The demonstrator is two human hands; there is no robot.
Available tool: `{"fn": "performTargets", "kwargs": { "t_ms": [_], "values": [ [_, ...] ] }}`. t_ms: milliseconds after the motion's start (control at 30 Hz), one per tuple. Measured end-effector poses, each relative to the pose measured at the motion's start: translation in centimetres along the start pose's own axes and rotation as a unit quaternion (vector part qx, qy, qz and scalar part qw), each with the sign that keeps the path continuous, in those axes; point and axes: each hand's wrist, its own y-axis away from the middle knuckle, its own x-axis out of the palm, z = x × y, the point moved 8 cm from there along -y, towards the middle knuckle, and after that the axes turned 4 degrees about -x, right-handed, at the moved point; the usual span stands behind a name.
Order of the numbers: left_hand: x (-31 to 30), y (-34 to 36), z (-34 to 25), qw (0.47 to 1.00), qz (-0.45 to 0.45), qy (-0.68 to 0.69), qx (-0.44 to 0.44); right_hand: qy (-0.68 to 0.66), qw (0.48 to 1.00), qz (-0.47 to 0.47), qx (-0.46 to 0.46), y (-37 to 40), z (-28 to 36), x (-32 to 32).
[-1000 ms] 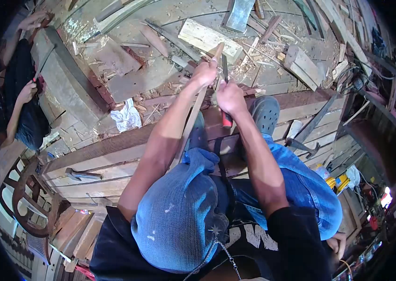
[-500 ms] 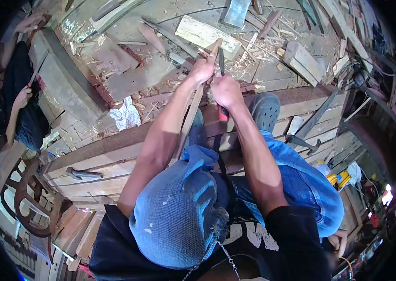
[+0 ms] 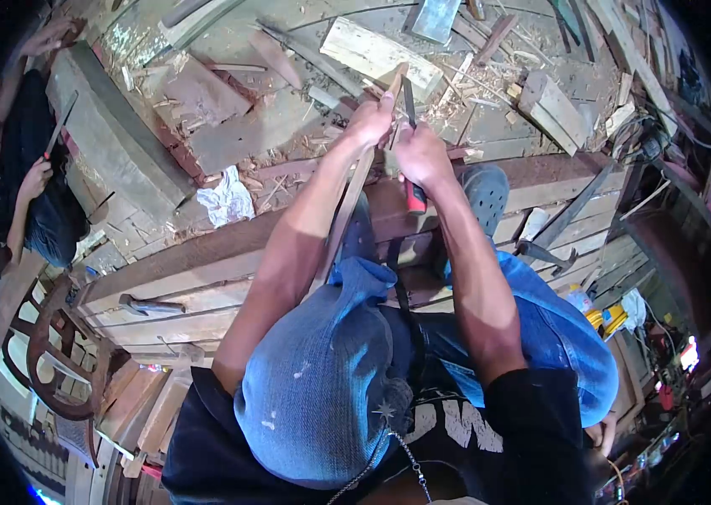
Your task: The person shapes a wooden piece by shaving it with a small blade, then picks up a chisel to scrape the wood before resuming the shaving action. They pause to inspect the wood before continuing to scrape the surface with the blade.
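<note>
A long thin wooden strip (image 3: pixel 347 206) runs from near my lap forward to its narrow end, and my left hand (image 3: pixel 371 124) is closed around it close to that end. My right hand (image 3: pixel 424 156) grips a knife (image 3: pixel 415 197) by its red-and-black handle. The dark, narrow blade points forward, right beside the strip's far end, a little to the right of my left fingers. Beyond both hands a pale wooden block (image 3: pixel 381 55) lies on the floor among shavings.
A thick wooden beam (image 3: pixel 187 252) crosses in front of my feet, with a hammer (image 3: pixel 553 254) on the right and a metal tool (image 3: pixel 151 305) on the left. At far left another person's hand (image 3: pixel 35 179) holds a red-handled blade. A white cloth (image 3: pixel 226 199) lies nearby.
My right hand and the knife have shifted slightly right and forward, and the handle slants more. My left hand still holds the strip, moved slightly right in view.
</note>
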Motion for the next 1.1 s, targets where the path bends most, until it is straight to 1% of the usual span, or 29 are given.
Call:
{"fn": "performTargets", "kwargs": {
  "t_ms": [33,67,133,200,267,300,333,367,400,433,467,500,533,567,600,633,667,700,767,800,867,900,1000,1033,1100],
  "values": [
    [-0.2,-0.1,-0.3,1.0,-0.026,-0.016,0.007,0.035,0.999,0.026,-0.01,0.5,0.3,0.1],
    [-0.5,-0.3,-0.8,0.998,-0.052,-0.033,0.016,0.036,0.999,0.023,-0.012,0.2,0.2,0.3],
    [-0.4,-0.3,-0.8,0.999,-0.031,-0.034,0.015,0.04,0.999,-0.016,0.001,0.0,-0.4,0.3],
    [0.0,-0.3,-0.4,1.0,0.011,-0.007,-0.027,0.03,1.0,-0.003,-0.008,-0.1,0.1,0.2],
    [-0.1,0.0,-0.5,1.0,0.008,-0.002,-0.022,0.046,0.998,0.038,-0.008,0.5,1.2,0.5],
    [-0.3,0.0,-0.6,1.0,0.003,0.001,-0.016,0.013,1.0,0.016,-0.007,-0.3,0.1,1.2],
    [-0.2,-0.3,-0.5,1.0,-0.001,0.005,-0.009,0.014,1.0,0.013,-0.005,-1.1,-0.4,1.4],
    [-0.1,-0.4,-0.4,1.0,-0.002,0.009,-0.002,0.044,0.996,-0.007,-0.081,-2.0,0.4,1.2],
    [0.5,-1.3,1.2,1.0,0.0,0.008,-0.001,0.074,0.984,-0.027,-0.157,-2.6,1.7,1.0],
    [1.2,-2.2,1.7,0.997,0.029,-0.049,0.049,0.078,0.995,0.0,-0.06,-3.2,2.6,0.1],
    [1.5,-3.8,2.0,0.988,0.054,-0.107,0.1,0.074,0.995,-0.002,-0.067,-4.4,3.5,0.0],
    [1.3,-3.1,0.8,0.976,0.019,-0.16,0.149,0.092,0.99,-0.027,-0.099,-4.7,3.4,0.1],
    [1.3,-1.4,-0.4,0.973,0.034,-0.172,0.152,0.115,0.985,-0.043,-0.123,-4.0,2.4,0.4],
    [1.2,0.6,-1.7,0.963,-0.003,-0.188,0.193,0.149,0.975,-0.088,-0.142,-3.6,2.4,0.2],
    [0.7,1.6,-3.8,0.944,-0.043,-0.213,0.247,0.114,0.988,-0.057,-0.091,-4.7,0.9,0.8],
    [0.6,-1.2,-0.7,0.993,-0.008,-0.089,0.071,0.112,0.987,-0.063,-0.099,-5.1,0.1,1.3],
    [0.9,-1.9,1.1,0.994,-0.008,-0.086,0.062,0.117,0.986,-0.062,-0.099,-5.0,-1.4,2.0],
    [0.4,-0.8,0.1,0.996,-0.01,-0.083,0.027,0.118,0.986,-0.058,-0.098,-4.2,-1.7,2.0],
    [-0.1,1.0,-1.4,0.996,-0.013,-0.084,-0.027,0.065,0.986,-0.134,-0.072,-1.1,-2.1,0.5],
    [0.0,0.8,-1.2,0.996,-0.013,-0.086,-0.03,0.064,0.987,-0.133,-0.07,-0.6,-2.0,0.3],
    [0.1,0.5,-1.0,0.996,-0.018,-0.09,-0.015,0.001,0.998,-0.064,-0.004,0.1,-3.1,1.0],
    [0.2,0.7,-1.2,0.996,-0.013,-0.086,-0.021,0.057,0.991,-0.106,-0.056,0.3,-2.2,0.4],
    [0.2,0.5,-1.3,0.996,-0.008,-0.088,-0.014,0.025,0.993,-0.096,-0.059,-1.3,-3.0,0.8],
    [0.1,0.2,-1.1,0.995,-0.015,-0.1,-0.016,-0.016,0.998,-0.055,-0.028,-0.5,-1.5,0.3],
    [0.1,0.0,-0.8,0.996,-0.009,-0.086,-0.017,-0.013,0.999,-0.044,-0.024,0.0,-0.8,0.0]
  ]
}}
